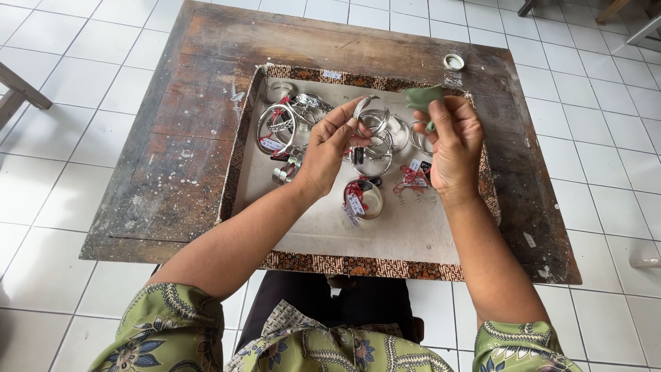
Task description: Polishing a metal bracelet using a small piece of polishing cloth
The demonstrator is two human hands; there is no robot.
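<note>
My left hand [329, 146] is raised over a shallow tray [358, 265] with a patterned brown rim and pinches a silver bangle [363, 105] between thumb and fingers. My right hand [451, 141] is beside it and grips a small green cloth [422, 96] at its top. Below both hands, several silver bangles and rings [375, 141] lie on the tray's pale lining, some with red strings and small tags. One tagged silver bracelet [363, 198] lies nearer to me.
The tray rests on a worn, dark wooden table [186, 151] standing on a white tiled floor [62, 76]. A small round tin [453, 61] sits at the table's far right. A chair leg [21, 88] shows at the far left.
</note>
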